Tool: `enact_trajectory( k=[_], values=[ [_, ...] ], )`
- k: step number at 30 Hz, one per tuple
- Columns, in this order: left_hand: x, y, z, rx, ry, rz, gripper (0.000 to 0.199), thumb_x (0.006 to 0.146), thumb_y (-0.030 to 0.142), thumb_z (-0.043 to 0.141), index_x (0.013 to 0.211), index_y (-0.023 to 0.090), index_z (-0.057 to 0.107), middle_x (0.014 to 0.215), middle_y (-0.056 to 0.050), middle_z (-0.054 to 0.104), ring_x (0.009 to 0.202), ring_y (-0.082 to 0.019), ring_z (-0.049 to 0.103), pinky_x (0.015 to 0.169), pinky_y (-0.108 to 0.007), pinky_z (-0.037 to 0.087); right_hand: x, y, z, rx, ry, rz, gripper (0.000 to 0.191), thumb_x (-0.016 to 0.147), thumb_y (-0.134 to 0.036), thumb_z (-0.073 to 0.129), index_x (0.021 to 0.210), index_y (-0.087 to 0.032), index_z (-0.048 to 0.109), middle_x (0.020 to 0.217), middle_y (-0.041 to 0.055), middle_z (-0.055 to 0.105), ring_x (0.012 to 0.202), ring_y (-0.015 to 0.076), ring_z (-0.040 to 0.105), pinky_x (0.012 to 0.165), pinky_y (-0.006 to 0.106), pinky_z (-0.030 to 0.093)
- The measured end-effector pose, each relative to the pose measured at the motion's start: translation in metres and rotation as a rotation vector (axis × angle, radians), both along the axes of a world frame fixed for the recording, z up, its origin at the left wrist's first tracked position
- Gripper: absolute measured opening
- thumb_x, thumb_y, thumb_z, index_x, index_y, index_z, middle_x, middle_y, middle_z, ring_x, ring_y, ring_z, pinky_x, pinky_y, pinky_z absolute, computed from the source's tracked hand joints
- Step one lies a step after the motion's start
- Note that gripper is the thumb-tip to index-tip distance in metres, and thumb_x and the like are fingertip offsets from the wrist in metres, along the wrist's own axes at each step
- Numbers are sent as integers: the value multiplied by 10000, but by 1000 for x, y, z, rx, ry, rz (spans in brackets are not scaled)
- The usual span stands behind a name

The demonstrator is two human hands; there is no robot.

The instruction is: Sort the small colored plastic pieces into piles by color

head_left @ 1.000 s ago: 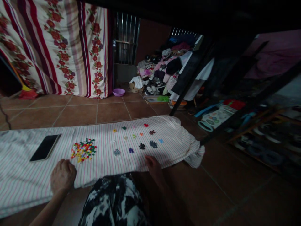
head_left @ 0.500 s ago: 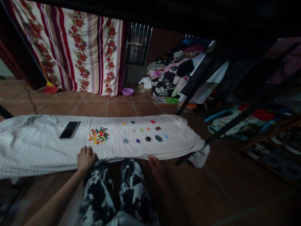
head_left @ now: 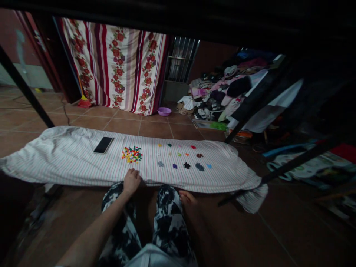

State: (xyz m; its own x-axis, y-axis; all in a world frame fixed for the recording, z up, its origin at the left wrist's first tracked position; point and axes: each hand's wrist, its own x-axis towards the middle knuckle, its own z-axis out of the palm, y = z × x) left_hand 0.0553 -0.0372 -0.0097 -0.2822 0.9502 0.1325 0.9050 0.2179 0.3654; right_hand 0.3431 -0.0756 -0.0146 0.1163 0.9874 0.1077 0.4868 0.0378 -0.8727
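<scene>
Across the front lies a striped cloth [head_left: 75,163] over a long low surface. My left hand [head_left: 131,180] rests on its near edge, fingers bent, just below a mixed pile of small colourful pieces [head_left: 132,154]; nothing shows in it. My right hand [head_left: 188,198] hangs at the near edge beside my knee, in shadow, its fingers curled; what it may hold is hidden. Small one-colour groups sit right of the pile, among them black pieces [head_left: 187,165], dark grey pieces [head_left: 199,167], brown pieces [head_left: 199,155] and purple pieces [head_left: 174,166].
A phone [head_left: 104,145] lies on the cloth at left. Dark metal bars [head_left: 25,85] rise at both sides. Behind are a floral curtain [head_left: 130,70], a purple basin [head_left: 164,111], a red broom [head_left: 84,102] and a heap of clothes [head_left: 222,89].
The view has turned left, so the scene sits further right. My left hand has shifted right along the cloth edge, nearer the pile's underside. My right hand has dropped slightly beside my knee.
</scene>
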Motion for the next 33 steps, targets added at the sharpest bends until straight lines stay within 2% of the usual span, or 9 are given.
enact_trajectory(
  k=[5, 9, 13, 18, 23, 27, 30, 33],
  values=[
    [0, 8, -13, 99, -48, 107, 374, 811, 139, 419, 1104, 153, 652, 1253, -127, 612, 1233, -220, 530, 1051, -349, 426, 1, 3, -7, -7, -31, 102, 479, 811, -591, 481, 866, -199, 752, 848, 101, 743, 768, 241, 699, 694, 342, 573],
    [-4, 16, -24, 144, -46, 206, 486, 848, 181, 394, 1292, 44, 538, 1399, -220, 502, 1363, -298, 417, 1114, -443, 362, -9, 19, -9, -45, -50, 132, 429, 829, -528, 460, 916, -213, 738, 914, 86, 746, 762, 222, 706, 731, 348, 574],
    [-5, 23, -29, 182, 6, 274, 585, 891, 263, 400, 1413, -2, 402, 1465, -290, 398, 1422, -362, 314, 1135, -521, 302, -26, 34, 1, -19, -99, 199, 371, 817, -476, 467, 881, -231, 737, 914, 78, 750, 791, 229, 703, 794, 367, 565],
    [-10, 38, -29, 196, 20, 310, 610, 903, 319, 412, 1433, 19, 384, 1485, -295, 359, 1428, -362, 303, 1145, -537, 275, -58, 54, 15, 5, -89, 408, 317, 827, -399, 494, 886, -207, 740, 871, 86, 737, 774, 223, 687, 740, 352, 565],
    [-23, 60, -30, 240, 82, 326, 620, 928, 365, 379, 1432, 3, 377, 1452, -323, 389, 1407, -377, 338, 1129, -541, 295, -107, 102, 11, 44, -13, 557, 253, 815, -297, 508, 903, -203, 726, 893, 68, 713, 780, 182, 670, 726, 309, 557],
    [-36, 75, -31, 244, 134, 314, 613, 936, 360, 354, 1421, -13, 381, 1440, -328, 403, 1391, -377, 366, 1114, -535, 320, -146, 149, -1, 79, 28, 592, 245, 803, -225, 521, 959, -209, 709, 936, 58, 693, 819, 168, 663, 751, 296, 551],
    [-47, 85, -30, 249, 161, 256, 528, 933, 318, 344, 1361, 36, 471, 1455, -276, 421, 1403, -363, 351, 1098, -549, 337, -169, 176, -7, 95, 16, 577, 268, 801, -188, 524, 1004, -202, 699, 960, 62, 684, 829, 166, 664, 779, 305, 546],
    [-58, 94, -29, 246, 206, 159, 405, 926, 257, 344, 1202, 118, 605, 1483, -189, 431, 1417, -358, 324, 1082, -551, 358, -185, 194, -9, 121, -56, 545, 290, 782, -123, 517, 987, -207, 703, 962, 56, 690, 876, 173, 662, 835, 315, 530]
  ],
)
